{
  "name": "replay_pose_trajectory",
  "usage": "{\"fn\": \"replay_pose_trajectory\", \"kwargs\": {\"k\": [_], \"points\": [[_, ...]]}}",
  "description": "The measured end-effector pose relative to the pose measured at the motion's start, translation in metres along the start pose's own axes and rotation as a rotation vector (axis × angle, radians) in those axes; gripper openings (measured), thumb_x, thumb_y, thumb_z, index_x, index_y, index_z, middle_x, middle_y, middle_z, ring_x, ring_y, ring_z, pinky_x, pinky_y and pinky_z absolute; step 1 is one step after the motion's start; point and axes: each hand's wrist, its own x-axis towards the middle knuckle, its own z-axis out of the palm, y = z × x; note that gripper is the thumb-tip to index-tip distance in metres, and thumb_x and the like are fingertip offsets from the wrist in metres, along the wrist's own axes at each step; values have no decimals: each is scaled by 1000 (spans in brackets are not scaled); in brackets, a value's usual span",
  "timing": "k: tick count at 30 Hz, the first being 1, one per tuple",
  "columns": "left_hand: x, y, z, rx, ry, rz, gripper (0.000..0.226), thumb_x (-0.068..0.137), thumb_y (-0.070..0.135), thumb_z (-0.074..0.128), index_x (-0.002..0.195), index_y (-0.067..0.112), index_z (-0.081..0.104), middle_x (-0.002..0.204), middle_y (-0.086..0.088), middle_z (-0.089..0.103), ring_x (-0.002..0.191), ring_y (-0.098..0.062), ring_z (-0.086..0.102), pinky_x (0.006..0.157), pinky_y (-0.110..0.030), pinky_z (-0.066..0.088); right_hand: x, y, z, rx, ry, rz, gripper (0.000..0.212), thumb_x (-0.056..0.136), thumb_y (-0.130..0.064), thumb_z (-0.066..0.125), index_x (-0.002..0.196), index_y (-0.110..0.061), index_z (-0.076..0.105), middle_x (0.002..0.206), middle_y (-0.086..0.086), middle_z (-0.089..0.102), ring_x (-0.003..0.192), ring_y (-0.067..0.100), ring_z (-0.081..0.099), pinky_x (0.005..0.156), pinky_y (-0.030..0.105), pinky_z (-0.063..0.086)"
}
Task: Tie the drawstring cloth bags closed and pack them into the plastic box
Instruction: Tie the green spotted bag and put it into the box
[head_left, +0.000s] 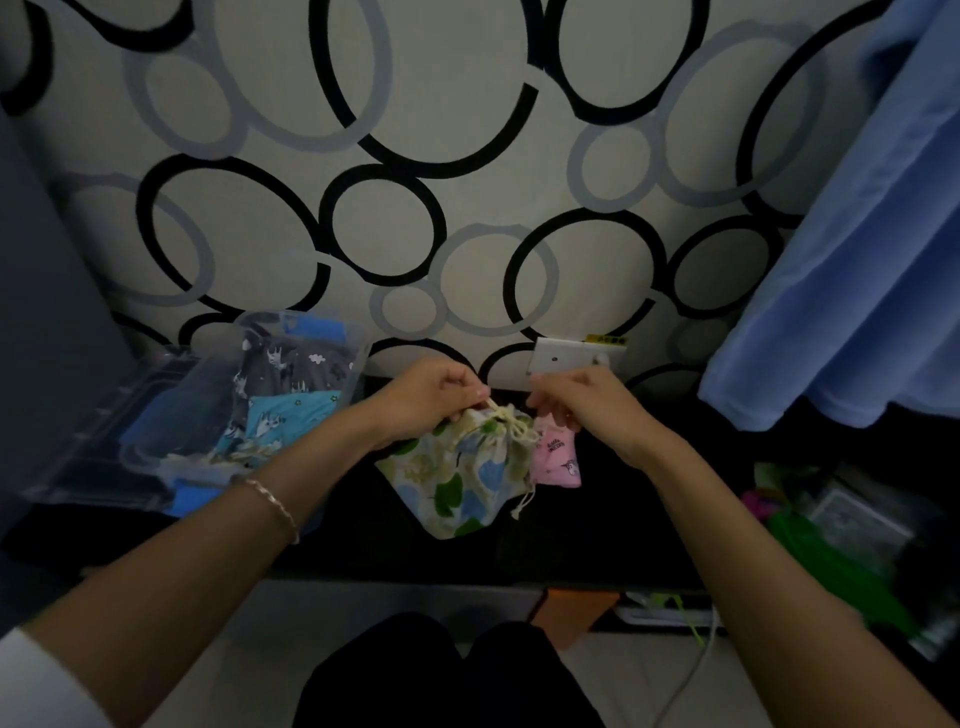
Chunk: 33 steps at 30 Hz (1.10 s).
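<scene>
Leaf-print bag (457, 478) sits on dark bench (597, 535), mouth gathered shut. L hand (431, 392) has fingers curled, pinching drawstring (511, 421) at bag's top left. R hand (576, 400) is curled too, pinching cord's other side at top right. Pink bag (558, 460) lies touching leaf-print bag's right edge, partly under R hand. Clear plastic box (140, 457) stands well left of leaf-print bag w/ blue & dark printed bags (280, 395) inside. Bracelet (272, 506) on L wrist.

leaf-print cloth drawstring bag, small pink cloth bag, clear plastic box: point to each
leaf-print cloth drawstring bag (457, 478), head view, middle of its body
small pink cloth bag (558, 462), head view, its front face
clear plastic box (358, 364), head view, its right wall
</scene>
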Motion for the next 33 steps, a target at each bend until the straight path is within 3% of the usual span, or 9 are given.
{"fn": "replay_pose_trajectory", "kwargs": {"k": [3,5,9,12,15,21,26,29,33], "points": [[-3,7,7,-46,-33,15,18,95,17,57,81,12,66,61,4,63,51,2,56,53,-10,44,8,-2,8,-63,-52,147,46,87,-48,63,83,-3,71,71,4,68,58,10,57,55,19,41],[-2,9,9,-58,-50,21,17,94,15,57,81,9,66,61,2,64,51,2,58,54,-10,47,12,-2,11,-139,-110,245,46,76,-52,73,65,-8,62,56,3,56,50,13,49,51,23,37],[-3,12,8,-42,-97,17,13,92,13,60,86,4,68,69,0,68,55,1,62,57,-10,49,19,-4,11,-85,-169,349,27,79,-29,77,76,-5,64,68,11,53,58,17,47,56,27,38],[-4,9,-1,-46,-184,8,9,89,7,63,95,3,68,75,-6,69,61,-4,65,61,-14,53,17,-3,13,-15,-93,272,28,84,-19,71,89,8,70,73,15,58,63,20,50,58,29,39],[-2,8,-12,10,-215,33,16,86,5,66,100,12,69,85,-13,72,70,-8,68,69,-18,55,13,-1,15,23,-65,158,17,89,-13,66,95,1,74,80,18,66,65,18,55,63,29,42],[4,19,-21,260,19,201,20,85,2,65,100,13,73,91,-4,75,86,-11,70,79,-24,55,9,-8,19,151,-80,-2,16,88,-7,67,98,-14,57,68,4,64,53,9,48,50,20,37],[6,32,-16,515,177,330,20,82,10,65,89,26,74,85,6,72,79,-10,64,72,-28,53,9,-15,21,55,-219,-15,16,94,-8,58,90,-14,73,71,3,59,56,7,43,54,19,33],[11,36,-10,388,211,284,17,79,6,65,85,19,76,79,2,71,74,-15,65,72,-33,56,10,-15,24,135,-255,14,15,92,-13,62,83,-16,75,59,-8,56,52,4,41,54,19,32],[19,32,-2,60,145,87,22,83,13,71,104,9,65,96,0,64,90,-14,63,82,-27,54,10,-8,24,180,-221,11,13,91,-17,65,80,-13,71,61,-5,57,55,5,44,57,21,34]]}}
